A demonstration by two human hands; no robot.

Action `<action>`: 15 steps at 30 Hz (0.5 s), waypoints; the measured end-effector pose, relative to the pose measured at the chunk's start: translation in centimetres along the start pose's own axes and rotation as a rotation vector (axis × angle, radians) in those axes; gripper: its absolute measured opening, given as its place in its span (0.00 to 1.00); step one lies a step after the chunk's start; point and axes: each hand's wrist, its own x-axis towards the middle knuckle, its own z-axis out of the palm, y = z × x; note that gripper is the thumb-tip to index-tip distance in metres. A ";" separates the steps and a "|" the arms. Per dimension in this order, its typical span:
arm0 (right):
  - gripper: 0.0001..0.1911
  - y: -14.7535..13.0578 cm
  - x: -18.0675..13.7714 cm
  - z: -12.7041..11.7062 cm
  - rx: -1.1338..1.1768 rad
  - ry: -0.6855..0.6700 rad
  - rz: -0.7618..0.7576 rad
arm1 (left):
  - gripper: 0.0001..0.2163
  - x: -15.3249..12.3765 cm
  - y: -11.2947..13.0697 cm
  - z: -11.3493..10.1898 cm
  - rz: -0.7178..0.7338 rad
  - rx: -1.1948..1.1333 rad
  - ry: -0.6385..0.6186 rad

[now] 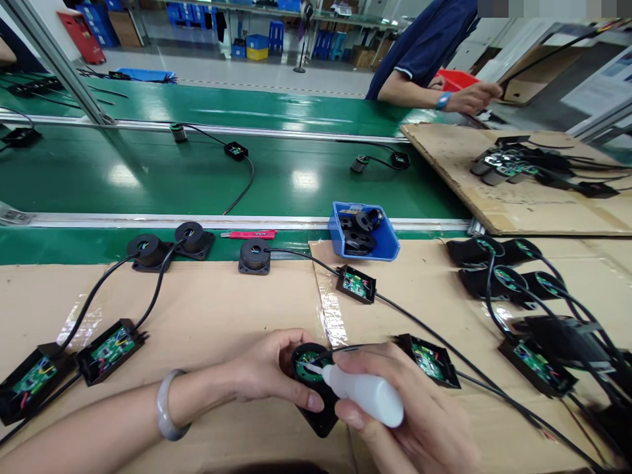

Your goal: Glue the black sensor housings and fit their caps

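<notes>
L hand gripping blk housing; R hand pinching wht bottle, nozzle over grn PCB; prob best: squeeze lightly, housing steady, tip off cable

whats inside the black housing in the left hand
Inside the black housing is a green circuit board, with the white bottle pointing at it. Whatever lies beneath the board is covered; the left hand hides one side.

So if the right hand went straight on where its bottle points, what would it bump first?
Probably the green board inside the black part in the left hand. The bottle points at it; I can't tell if they touch.
</notes>
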 end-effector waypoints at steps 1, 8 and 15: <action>0.10 0.0 0.0 0.0 0.010 0.002 0.002 | 0.32 0.0 0.0 0.0 -0.001 0.004 0.003; 0.09 0.3 0.1 0.0 -0.016 0.022 0.013 | 0.27 0.0 -0.1 -0.2 0.029 0.009 -0.034; 0.08 0.4 -0.3 -0.1 -0.091 0.032 0.001 | 0.27 0.0 0.0 0.0 0.022 0.006 -0.029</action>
